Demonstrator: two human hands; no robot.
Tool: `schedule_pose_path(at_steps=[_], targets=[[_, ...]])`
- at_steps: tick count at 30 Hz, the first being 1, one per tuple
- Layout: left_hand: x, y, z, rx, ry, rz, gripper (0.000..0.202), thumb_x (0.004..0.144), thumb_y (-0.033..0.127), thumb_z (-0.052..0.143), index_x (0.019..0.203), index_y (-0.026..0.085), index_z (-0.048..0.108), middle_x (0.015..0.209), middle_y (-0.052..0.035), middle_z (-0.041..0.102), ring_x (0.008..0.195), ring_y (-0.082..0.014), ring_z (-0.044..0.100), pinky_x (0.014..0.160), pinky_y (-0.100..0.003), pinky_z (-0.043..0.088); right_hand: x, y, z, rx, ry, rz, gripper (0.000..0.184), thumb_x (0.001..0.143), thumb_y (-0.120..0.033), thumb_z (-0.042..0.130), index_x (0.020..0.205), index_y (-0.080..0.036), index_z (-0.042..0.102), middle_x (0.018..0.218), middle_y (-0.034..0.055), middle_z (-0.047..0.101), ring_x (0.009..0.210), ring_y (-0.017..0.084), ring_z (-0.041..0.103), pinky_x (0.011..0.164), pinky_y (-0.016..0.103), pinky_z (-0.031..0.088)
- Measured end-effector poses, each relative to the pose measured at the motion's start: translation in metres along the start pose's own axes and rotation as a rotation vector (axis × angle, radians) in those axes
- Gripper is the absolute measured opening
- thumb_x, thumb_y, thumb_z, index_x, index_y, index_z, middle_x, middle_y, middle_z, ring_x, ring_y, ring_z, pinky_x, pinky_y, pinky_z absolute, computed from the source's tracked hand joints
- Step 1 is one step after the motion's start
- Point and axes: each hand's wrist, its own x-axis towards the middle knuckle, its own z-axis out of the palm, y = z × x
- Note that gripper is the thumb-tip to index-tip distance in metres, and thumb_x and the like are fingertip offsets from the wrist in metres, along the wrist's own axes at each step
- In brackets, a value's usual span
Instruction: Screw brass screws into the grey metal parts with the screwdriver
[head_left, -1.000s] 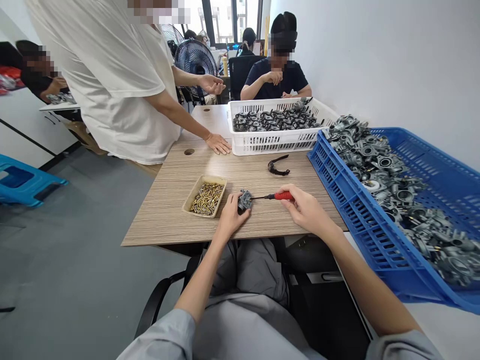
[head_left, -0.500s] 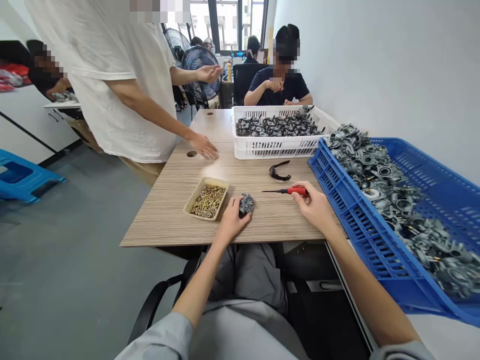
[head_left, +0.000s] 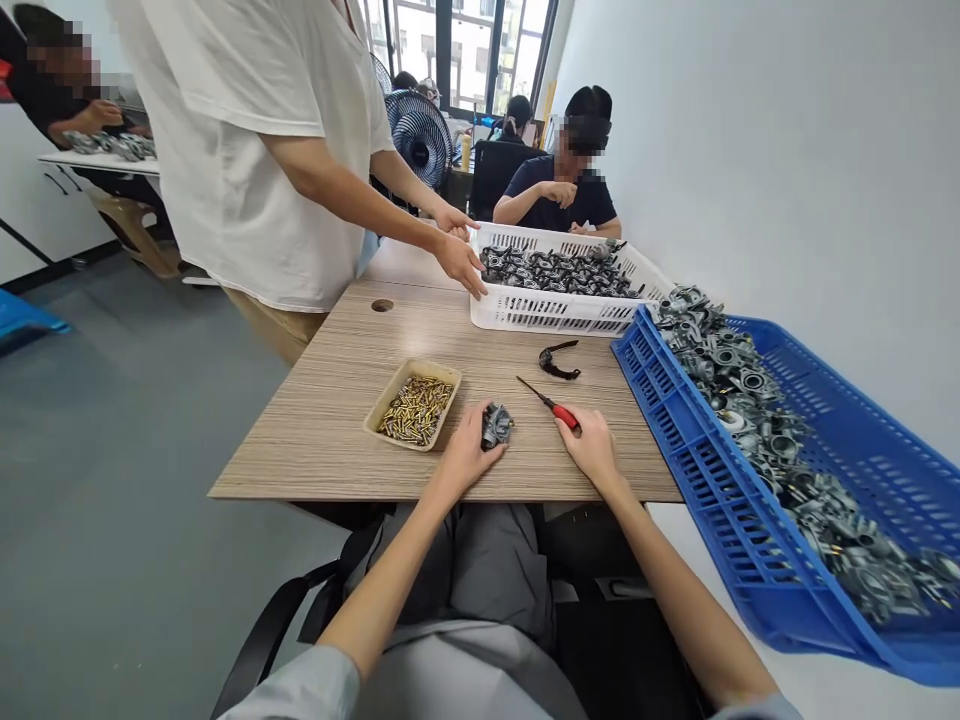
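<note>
My left hand (head_left: 466, 455) grips a small grey metal part (head_left: 496, 426) resting on the wooden table (head_left: 330, 420) near its front edge. My right hand (head_left: 592, 445) is closed round the red handle of a screwdriver (head_left: 553, 404), whose dark shaft points up and to the left, away from the part. A shallow beige tray of brass screws (head_left: 415, 408) sits just left of my left hand.
A blue crate (head_left: 757, 520) heaped with grey metal parts lies at the right. A white crate (head_left: 559, 308) of dark parts stands at the back; a standing person in a white shirt holds its left edge. A black strap piece (head_left: 557, 361) lies mid-table. Another person sits beyond.
The screwdriver tip has left the metal part and my right hand has drawn back toward me. The standing person's hands moved from the table to the white crate.
</note>
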Motion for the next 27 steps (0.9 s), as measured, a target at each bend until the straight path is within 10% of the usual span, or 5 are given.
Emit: schedule_pose_path(at_steps=[6, 13, 21, 27], targets=[[-0.001, 0.004, -0.003, -0.048, -0.026, 0.012, 0.085, 0.090, 0.025, 0.082, 0.166, 0.019, 0.045, 0.162, -0.0216, 0.059, 0.153, -0.0359, 0.058, 0.133, -0.054, 0.046, 0.006, -0.023, 0.006, 0.047, 0.063, -0.008, 0.051, 0.106, -0.046, 0.064, 0.147, -0.017, 0.072, 0.138, 0.0215, 0.070, 0.133, 0.041, 0.059, 0.120, 0.062, 0.049], [0.005, 0.001, -0.006, -0.131, -0.089, -0.016, 0.059, 0.096, 0.018, 0.056, 0.154, 0.017, 0.062, 0.147, -0.0157, 0.074, 0.135, -0.0296, 0.073, 0.124, -0.050, 0.056, 0.008, -0.076, 0.016, 0.397, -0.451, -0.230, 0.117, 0.080, -0.052, 0.098, 0.177, -0.023, 0.039, 0.175, 0.0193, 0.049, 0.162, 0.039, 0.047, 0.135, 0.057, 0.037], [0.012, -0.006, -0.005, -0.055, -0.024, -0.023, 0.055, 0.101, 0.035, 0.053, 0.150, 0.013, 0.065, 0.142, -0.0183, 0.074, 0.116, -0.0289, 0.075, 0.110, -0.048, 0.060, 0.013, -0.097, 0.036, 0.349, -0.270, -0.050, 0.076, 0.079, -0.033, 0.096, 0.145, -0.019, 0.062, 0.142, 0.0134, 0.073, 0.131, 0.032, 0.068, 0.116, 0.045, 0.050], [0.013, -0.008, -0.008, -0.034, -0.067, -0.070, 0.059, 0.106, 0.045, 0.052, 0.155, 0.013, 0.060, 0.147, -0.0179, 0.072, 0.111, -0.0259, 0.075, 0.104, -0.042, 0.061, -0.014, -0.098, -0.021, 0.484, -0.137, 0.151, 0.073, 0.077, -0.058, 0.099, 0.130, -0.019, 0.066, 0.121, 0.0062, 0.076, 0.112, 0.025, 0.072, 0.100, 0.036, 0.054]])
